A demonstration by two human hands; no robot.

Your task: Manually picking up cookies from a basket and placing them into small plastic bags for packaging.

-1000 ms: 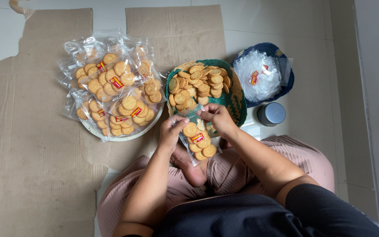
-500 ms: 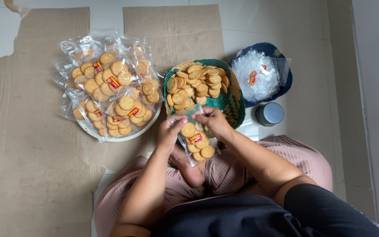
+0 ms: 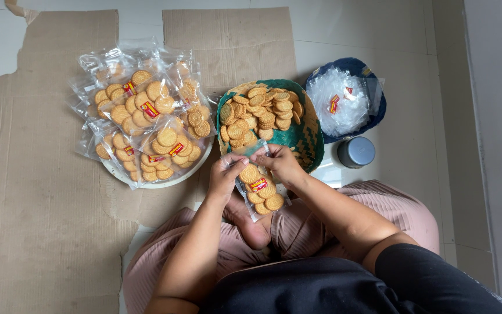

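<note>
So both hands, left hand (image 3: pixel 226 174) and right hand (image 3: pixel 282 163), have fingers clamped on a clear plastic bag of round biscuits (image 3: pixel 261 189), just beside the green woven basket (image 3: pixel 310 136).

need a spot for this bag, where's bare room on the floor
Bare cardboard left of the plate of filled bags, and bare tile right of the jar. Crowded between plate, green basket and blue bowl.

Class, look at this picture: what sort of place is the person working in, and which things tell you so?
Probably a home floor used for small-scale snack packing: flattened cardboard over pale floor tiles, a basket of loose biscuits, and filled clear packets piled on a tray.
</note>
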